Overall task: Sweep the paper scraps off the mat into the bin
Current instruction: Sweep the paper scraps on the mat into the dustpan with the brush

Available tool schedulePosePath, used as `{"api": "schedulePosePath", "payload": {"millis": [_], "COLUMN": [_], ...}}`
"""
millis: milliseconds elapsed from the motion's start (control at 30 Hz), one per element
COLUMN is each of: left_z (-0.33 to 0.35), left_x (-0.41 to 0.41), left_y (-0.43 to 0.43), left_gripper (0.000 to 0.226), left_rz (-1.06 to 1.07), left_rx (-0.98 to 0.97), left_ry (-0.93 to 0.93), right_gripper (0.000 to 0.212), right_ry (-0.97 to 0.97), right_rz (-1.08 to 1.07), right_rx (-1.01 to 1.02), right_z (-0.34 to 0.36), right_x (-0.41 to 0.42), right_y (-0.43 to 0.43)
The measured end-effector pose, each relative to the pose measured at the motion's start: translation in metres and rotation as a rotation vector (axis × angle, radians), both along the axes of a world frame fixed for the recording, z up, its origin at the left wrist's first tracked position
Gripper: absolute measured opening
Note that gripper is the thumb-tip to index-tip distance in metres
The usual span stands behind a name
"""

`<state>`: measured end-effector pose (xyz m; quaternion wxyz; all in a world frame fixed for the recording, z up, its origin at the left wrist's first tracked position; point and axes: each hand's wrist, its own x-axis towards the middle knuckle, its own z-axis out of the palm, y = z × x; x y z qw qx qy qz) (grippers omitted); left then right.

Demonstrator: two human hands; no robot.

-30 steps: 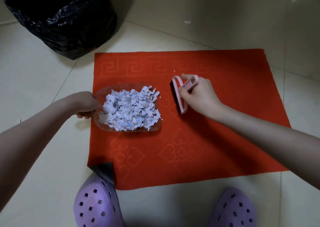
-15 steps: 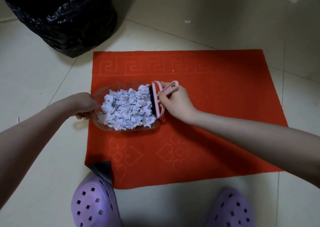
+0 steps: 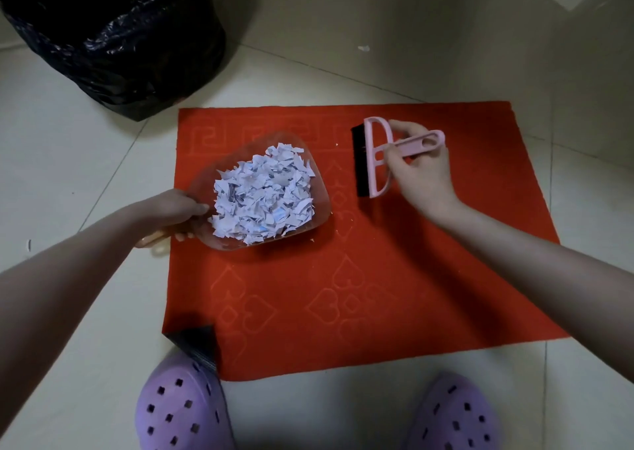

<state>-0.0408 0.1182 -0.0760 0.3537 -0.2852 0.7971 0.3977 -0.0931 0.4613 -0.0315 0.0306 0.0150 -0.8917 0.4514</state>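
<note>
Two hands are busy over the red mat (image 3: 377,278), and we read them from the left. At far left, beyond the mat's top corner and apart from it, stands the bin (image 3: 113,37), lined with a black bag. Our left hand (image 3: 175,209) grasps the handle of a clear dustpan (image 3: 320,206) at the mat's left edge, fingers curled round it. The paper scraps (image 3: 264,199) lie heaped inside the pan, its wide mouth turned right. Whether the pan rests on the mat or is raised off it we cannot tell. A few tiny bits (image 3: 351,220) lie on the mat just past the mouth. Lower down, the mat's near left corner (image 3: 197,343) is folded over beside a purple clog (image 3: 182,412). One stray scrap (image 3: 363,48) lies on the floor (image 3: 68,161) above the mat. Near the pan but not touching it, a pink brush (image 3: 372,157) points its black bristles left. Our right hand (image 3: 422,171) pinches its handle. A second clog (image 3: 453,415) sits at lower right.
</note>
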Motion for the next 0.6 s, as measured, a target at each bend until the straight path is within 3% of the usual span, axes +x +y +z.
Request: {"api": "schedulePosePath", "payload": {"millis": [167,333,500,600], "left_z": [0.014,0.014,0.013,0.007], "left_x": [-0.002,-0.011,-0.014,-0.015], "left_y": [0.01,0.014,0.012,0.002], "left_gripper": [0.03,0.031,0.024,0.028], "left_rz": [-0.002,0.001,0.126,0.2], "left_rx": [0.058,0.086,0.054,0.02], "left_ry": [0.034,0.066,0.095,0.116], "right_gripper": [0.029,0.025,0.022,0.021], "right_ry": [-0.059,0.055,0.073,0.008], "right_rz": [0.01,0.043,0.127,0.202], "right_rx": [0.113,0.209,0.606,0.73], "right_z": [-0.016,-0.01,-0.014,-0.023], "right_x": [-0.008,-0.032,-0.061,-0.067], "right_y": [0.008,-0.003,-0.017,-0.018]}}
